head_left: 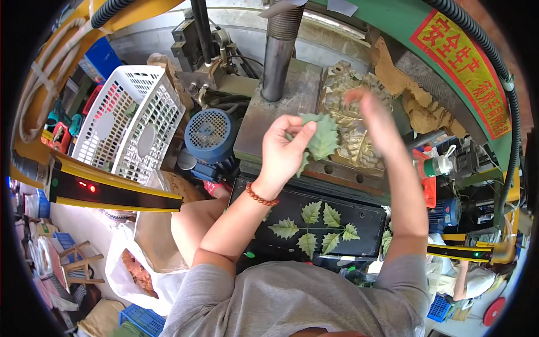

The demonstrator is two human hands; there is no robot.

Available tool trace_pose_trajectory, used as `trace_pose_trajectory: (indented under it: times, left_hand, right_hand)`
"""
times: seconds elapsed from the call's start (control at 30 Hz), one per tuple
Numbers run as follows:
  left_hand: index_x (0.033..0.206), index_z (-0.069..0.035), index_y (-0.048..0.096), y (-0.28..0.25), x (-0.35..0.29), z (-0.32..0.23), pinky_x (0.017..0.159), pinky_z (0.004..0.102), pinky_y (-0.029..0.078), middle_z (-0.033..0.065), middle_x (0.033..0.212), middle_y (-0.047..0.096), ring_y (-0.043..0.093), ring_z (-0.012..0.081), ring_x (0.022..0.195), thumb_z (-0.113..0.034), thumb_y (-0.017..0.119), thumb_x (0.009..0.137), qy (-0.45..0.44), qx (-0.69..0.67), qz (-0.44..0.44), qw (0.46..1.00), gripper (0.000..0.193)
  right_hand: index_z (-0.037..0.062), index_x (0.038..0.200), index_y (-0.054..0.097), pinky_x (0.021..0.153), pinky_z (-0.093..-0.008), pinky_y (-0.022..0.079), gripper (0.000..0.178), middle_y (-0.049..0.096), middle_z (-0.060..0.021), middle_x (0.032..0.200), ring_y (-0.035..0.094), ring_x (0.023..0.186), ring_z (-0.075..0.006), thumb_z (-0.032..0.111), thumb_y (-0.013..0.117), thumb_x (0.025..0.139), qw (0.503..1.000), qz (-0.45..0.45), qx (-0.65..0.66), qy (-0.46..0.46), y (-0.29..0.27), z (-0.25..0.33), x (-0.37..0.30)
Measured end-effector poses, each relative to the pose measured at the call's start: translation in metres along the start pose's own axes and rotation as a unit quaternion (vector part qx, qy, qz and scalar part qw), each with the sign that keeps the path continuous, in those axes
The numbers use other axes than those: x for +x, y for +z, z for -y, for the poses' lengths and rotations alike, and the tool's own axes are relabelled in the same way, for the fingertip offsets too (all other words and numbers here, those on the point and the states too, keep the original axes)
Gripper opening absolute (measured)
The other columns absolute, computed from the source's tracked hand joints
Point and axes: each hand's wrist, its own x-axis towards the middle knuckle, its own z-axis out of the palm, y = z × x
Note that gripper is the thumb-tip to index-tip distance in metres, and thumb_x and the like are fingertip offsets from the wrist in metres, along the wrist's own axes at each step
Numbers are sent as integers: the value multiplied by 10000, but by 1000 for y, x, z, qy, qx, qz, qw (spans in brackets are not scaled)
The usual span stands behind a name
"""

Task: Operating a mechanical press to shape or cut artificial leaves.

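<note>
My left hand (282, 149), with a beaded bracelet at the wrist, pinches green artificial leaves (324, 137) between thumb and fingers. Their serrated edges reach toward a brassy metal mould (359, 147) with a leaf-shaped relief. Over the right part of this mould is my right hand (377, 121), so smeared by motion that its fingers cannot be made out. Closer to my body, a spray of pale green artificial leaves (331, 216) on thin stems lies spread on a black panel (368, 220). Another leaf (387, 240) shows at that panel's right end.
A thick steel column (276, 67) rises from the metal press bed (255, 126). Left of it are a blue motor (209, 135) and a white plastic basket (120, 121). Yellow-black bars with lights (112, 188) flank my arms. A white bag (120, 269) stands at lower left.
</note>
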Motion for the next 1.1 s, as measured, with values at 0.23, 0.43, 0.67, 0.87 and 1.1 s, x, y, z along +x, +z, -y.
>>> trace_pose_trajectory:
  times: [0.23,0.43,0.67,0.87,1.1]
  left_hand:
    - [890,-46,573,11,-2,9,591,164,372,-5,736,548,454,50,640,-62,649,871,-20,-97,30,995,79]
    - [914,-70,562,-8,-1,6,538,147,319,-35,740,514,412,30,614,-42,638,878,-38,-51,45,997,88]
    - [856,-55,561,-39,-10,8,615,175,364,-38,727,500,419,50,656,-56,642,871,-31,-6,63,998,82]
    - [859,-59,560,-45,-19,11,610,174,359,-38,727,499,415,49,655,-66,635,879,-39,0,86,996,79]
    - [895,-54,563,-56,-21,14,608,179,366,-35,740,514,422,58,646,-65,641,867,-41,36,94,994,83]
  right_hand:
    - [53,817,546,578,-221,362,145,498,47,700,414,602,-80,135,522,935,980,63,-88,169,-15,18,20]
    - [35,886,603,671,-309,409,127,576,-51,775,485,688,-215,104,613,781,928,163,-328,-72,-48,-66,95]
    - [52,897,641,803,-352,405,177,599,-58,892,504,869,-276,76,630,722,910,104,-400,-46,-50,-104,76]
    - [60,928,655,877,-364,383,208,595,-62,935,484,958,-283,75,633,721,981,68,-146,109,-54,-100,79]
    - [39,981,656,892,-354,386,244,589,-74,995,469,1004,-290,77,627,742,860,179,-464,-113,-62,-85,85]
